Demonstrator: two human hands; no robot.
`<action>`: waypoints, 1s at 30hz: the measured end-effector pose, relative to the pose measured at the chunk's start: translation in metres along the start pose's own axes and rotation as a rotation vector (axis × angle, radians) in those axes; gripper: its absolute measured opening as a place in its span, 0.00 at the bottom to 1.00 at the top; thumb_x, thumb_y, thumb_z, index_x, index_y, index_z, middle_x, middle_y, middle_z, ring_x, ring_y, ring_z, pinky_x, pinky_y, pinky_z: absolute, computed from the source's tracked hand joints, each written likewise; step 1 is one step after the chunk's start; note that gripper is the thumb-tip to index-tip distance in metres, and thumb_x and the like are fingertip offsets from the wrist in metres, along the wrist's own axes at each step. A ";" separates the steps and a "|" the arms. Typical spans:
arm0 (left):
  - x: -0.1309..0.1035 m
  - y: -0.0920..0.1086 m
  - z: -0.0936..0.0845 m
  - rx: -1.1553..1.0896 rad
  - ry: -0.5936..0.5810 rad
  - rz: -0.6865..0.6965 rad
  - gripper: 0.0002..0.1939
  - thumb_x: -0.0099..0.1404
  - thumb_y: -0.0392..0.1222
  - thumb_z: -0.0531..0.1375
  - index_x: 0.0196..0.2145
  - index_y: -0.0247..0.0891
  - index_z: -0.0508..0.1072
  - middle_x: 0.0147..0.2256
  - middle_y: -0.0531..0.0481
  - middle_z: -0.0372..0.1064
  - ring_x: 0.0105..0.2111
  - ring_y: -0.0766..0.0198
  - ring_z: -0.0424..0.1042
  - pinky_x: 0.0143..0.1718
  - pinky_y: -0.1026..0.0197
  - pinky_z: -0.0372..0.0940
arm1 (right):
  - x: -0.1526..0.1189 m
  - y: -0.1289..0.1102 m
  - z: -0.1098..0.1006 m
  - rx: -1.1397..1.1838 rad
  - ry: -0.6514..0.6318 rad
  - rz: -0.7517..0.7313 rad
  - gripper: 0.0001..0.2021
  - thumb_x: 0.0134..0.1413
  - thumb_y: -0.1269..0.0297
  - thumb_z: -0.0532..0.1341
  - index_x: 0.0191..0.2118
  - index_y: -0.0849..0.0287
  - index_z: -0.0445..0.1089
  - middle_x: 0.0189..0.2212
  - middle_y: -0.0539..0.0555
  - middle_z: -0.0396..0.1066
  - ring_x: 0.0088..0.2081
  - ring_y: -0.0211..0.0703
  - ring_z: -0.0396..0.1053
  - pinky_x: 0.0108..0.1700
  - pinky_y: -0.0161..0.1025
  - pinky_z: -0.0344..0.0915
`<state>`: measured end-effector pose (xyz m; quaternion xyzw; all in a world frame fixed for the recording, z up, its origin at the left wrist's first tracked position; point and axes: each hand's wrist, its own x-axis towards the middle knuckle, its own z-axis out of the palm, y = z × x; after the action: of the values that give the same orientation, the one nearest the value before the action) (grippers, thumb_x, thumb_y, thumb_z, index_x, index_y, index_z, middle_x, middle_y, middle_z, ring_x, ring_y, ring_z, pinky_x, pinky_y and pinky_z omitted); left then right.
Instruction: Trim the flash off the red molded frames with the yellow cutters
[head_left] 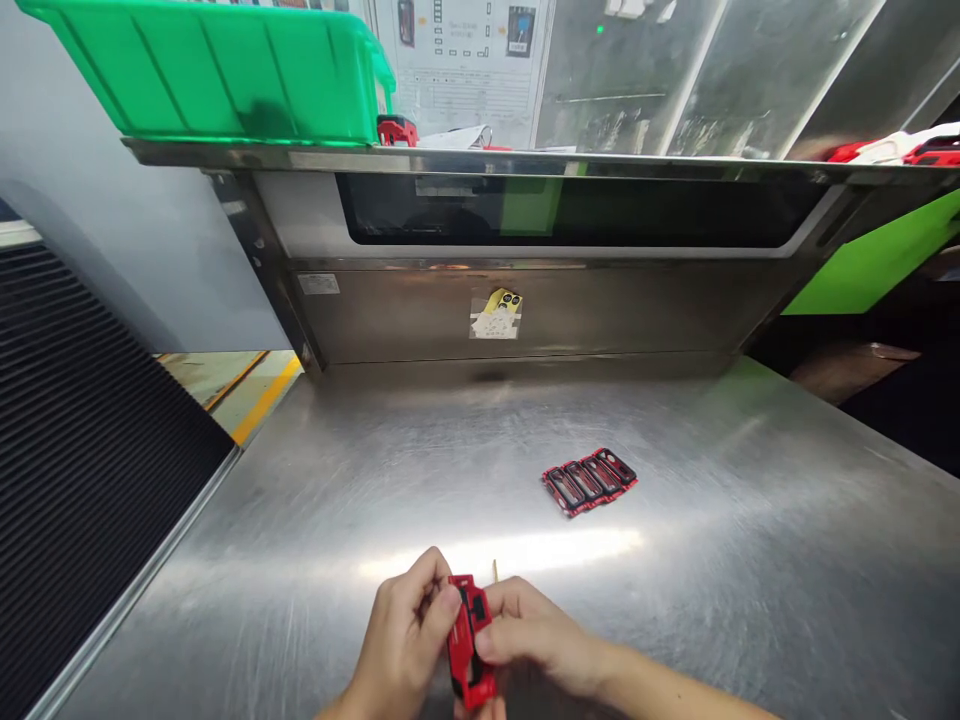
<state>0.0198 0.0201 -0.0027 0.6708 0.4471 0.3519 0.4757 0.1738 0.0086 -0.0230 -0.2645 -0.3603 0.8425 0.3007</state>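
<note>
A red and black part (470, 645) is held upright between my two hands near the bottom centre of the view. My left hand (409, 625) grips its left edge, with the thumb near the top. On the right side, my right hand (536, 640) presses its thumb on the part's face, fingers curled behind it. A thin yellowish tip (495, 571) shows just above my right hand; what it belongs to is hidden. Several red and black frames (590, 481) lie overlapped in a row on the metal table (375, 450), ahead and to the right of my hands.
A shelf (600, 165) spans the back, bearing a green bin (225, 75) at left and red and white items (911, 148) at far right. A small bag (496, 315) is on the back panel. A black ribbed surface (97, 470) stands left.
</note>
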 end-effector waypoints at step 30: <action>0.022 -0.033 0.004 0.371 0.030 -0.029 0.20 0.66 0.50 0.45 0.18 0.41 0.56 0.16 0.56 0.52 0.19 0.66 0.58 0.22 0.63 0.48 | -0.026 -0.061 -0.061 -0.835 0.634 -0.276 0.30 0.36 0.29 0.60 0.22 0.56 0.64 0.20 0.53 0.65 0.24 0.46 0.65 0.26 0.39 0.64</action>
<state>0.0228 0.0444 -0.0339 0.7352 0.5212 0.2663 0.3420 0.2508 0.0518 -0.0066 -0.5529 -0.5874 0.4593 0.3719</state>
